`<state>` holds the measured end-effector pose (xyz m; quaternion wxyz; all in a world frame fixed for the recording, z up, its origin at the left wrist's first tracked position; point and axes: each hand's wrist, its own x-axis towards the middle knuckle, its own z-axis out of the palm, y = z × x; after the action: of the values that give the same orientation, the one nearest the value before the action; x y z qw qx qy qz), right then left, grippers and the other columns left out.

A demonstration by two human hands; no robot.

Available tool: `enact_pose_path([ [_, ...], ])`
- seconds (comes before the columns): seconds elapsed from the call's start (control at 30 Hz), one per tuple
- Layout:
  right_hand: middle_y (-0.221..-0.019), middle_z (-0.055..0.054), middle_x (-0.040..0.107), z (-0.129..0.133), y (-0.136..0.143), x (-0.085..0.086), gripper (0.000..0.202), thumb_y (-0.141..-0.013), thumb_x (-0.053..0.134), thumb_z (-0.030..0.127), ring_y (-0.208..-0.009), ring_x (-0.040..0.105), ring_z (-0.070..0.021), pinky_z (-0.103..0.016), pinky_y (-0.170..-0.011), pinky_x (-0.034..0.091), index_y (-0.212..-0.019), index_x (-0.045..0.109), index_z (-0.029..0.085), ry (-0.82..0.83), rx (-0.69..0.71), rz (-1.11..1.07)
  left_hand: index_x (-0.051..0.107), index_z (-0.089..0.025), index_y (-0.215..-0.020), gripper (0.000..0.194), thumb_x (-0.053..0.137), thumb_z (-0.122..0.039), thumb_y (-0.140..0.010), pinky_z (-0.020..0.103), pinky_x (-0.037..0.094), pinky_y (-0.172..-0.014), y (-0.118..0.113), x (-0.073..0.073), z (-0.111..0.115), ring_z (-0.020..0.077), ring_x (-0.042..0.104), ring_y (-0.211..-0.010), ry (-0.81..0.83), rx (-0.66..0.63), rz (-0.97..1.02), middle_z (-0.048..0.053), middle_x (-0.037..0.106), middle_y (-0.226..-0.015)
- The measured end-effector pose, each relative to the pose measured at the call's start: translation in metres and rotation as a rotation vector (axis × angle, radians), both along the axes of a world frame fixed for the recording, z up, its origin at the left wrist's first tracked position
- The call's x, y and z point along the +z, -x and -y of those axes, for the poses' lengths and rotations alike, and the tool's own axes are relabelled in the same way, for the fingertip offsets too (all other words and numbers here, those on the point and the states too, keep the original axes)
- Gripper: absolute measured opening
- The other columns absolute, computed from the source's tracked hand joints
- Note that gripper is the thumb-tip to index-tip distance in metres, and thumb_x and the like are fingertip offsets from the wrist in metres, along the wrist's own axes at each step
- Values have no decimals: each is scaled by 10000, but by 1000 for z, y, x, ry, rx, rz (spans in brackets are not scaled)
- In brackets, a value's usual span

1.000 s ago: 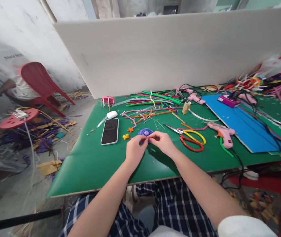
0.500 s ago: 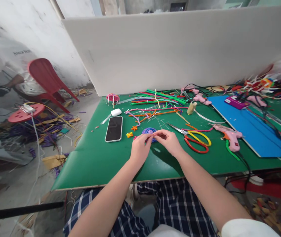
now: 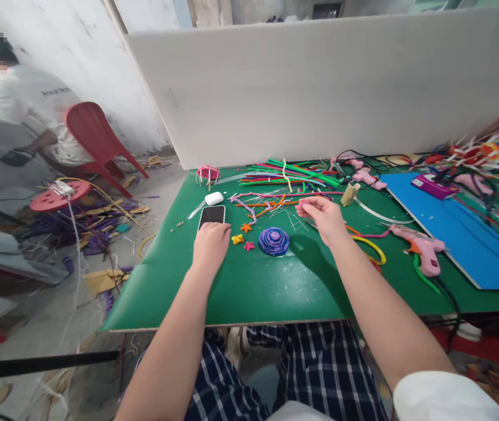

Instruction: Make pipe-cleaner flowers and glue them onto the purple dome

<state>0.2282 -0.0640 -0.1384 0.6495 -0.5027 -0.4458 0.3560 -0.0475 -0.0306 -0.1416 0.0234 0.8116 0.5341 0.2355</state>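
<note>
Nearest me are the person's checked trousers (image 3: 319,368), under the edge of a green table (image 3: 157,304). A purple and blue coiled disc (image 3: 274,241) lies flat on the table between the two hands, touched by neither. Just left of it sit three small flowers: pink (image 3: 249,246), yellow (image 3: 237,240) and orange (image 3: 246,228). The left hand (image 3: 212,242) is over the lower part of a phone (image 3: 212,215), fingers bent; I can't tell whether it grips anything. The phone's dark screen shows no writing I can make out. The right hand (image 3: 324,219) hangs above the table, thumb and fingers drawn together; whether something tiny is pinched there, I can't tell. Scissors (image 3: 378,250) lie partly hidden behind that forearm, with a pink glue gun (image 3: 427,251) to their right.

Beyond the phone is a white case (image 3: 214,199), and further back a pile of coloured sticks (image 3: 293,174). On the right, a purple box (image 3: 434,185) lies on a blue board (image 3: 460,245), its pale label too small to read. A white panel (image 3: 319,88) rises behind. Off to the left, on a red chair (image 3: 89,128), a co-worker wears a white shirt (image 3: 42,99) with dark lettering across the back, too blurred to read.
</note>
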Motion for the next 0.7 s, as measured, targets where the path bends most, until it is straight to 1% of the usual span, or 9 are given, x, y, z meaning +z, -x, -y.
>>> enact_pose_path([
  [0.03, -724, -25, 687, -4, -1, -6, 235, -637, 698, 345, -681, 645, -149, -337, -721, 528, -790, 652, 174, 9, -1, 5, 702, -175, -922, 252, 477, -243, -831, 380, 411, -837, -5, -5, 0, 264, 548, -952, -30, -9, -90, 90, 685, -950],
  [0.1, -707, -26, 685, -9, -3, -18, 228, -631, 700, 344, -666, 642, -149, -335, -712, 525, -773, 655, 171, 40, 6, 26, 712, -185, -878, 243, 492, -275, -834, 409, 389, -844, -11, -13, -1, 291, 500, -1001, -64, -16, -194, 102, 666, -979],
  [0.2, -704, -32, 690, -11, -7, -31, 225, -623, 706, 335, -663, 641, -153, -331, -708, 523, -769, 668, 168, 67, 26, 60, 719, -190, -845, 245, 513, -323, -832, 404, 377, -856, -13, -21, -4, 295, 462, -1034, -59, -70, -232, 106, 639, -1000],
  [0.3, -696, -31, 690, -11, -10, -33, 229, -620, 711, 334, -656, 640, -154, -325, -691, 524, -773, 674, 168, 60, 6, 57, 716, -193, -834, 220, 540, -324, -818, 383, 378, -856, -10, -25, -7, 284, 472, -1009, -25, -118, -221, 102, 634, -944],
  [0.4, -699, -35, 690, -11, -8, -30, 245, -623, 714, 342, -654, 639, -154, -322, -679, 525, -788, 675, 165, 68, 13, 46, 703, -192, -815, 162, 577, -290, -791, 376, 383, -842, -10, -24, -5, 283, 496, -970, -8, -122, -190, 102, 640, -899],
  [0.53, -748, -39, 696, -10, 1, -28, 281, -631, 716, 353, -676, 641, -153, -329, -702, 527, -836, 669, 167, 95, 77, -2, 673, -186, -801, 115, 575, -244, -782, 368, 398, -778, -13, -21, 3, 276, 547, -875, 23, -104, -123, 94, 658, -801],
  [0.6, -774, -38, 697, -9, 6, -28, 290, -638, 711, 355, -691, 641, -150, -332, -719, 527, -856, 667, 169, 95, 112, -28, 663, -192, -812, 130, 551, -256, -797, 355, 406, -733, -13, -20, 6, 261, 573, -811, 69, -92, -39, 80, 669, -785],
  [0.7, -774, -33, 695, -9, 12, -27, 272, -634, 708, 337, -699, 641, -147, -330, -732, 525, -844, 668, 168, 101, 149, -53, 659, -211, -845, 145, 538, -277, -798, 325, 425, -704, -13, -19, 8, 229, 605, -775, 165, -60, 176, 52, 686, -832],
])
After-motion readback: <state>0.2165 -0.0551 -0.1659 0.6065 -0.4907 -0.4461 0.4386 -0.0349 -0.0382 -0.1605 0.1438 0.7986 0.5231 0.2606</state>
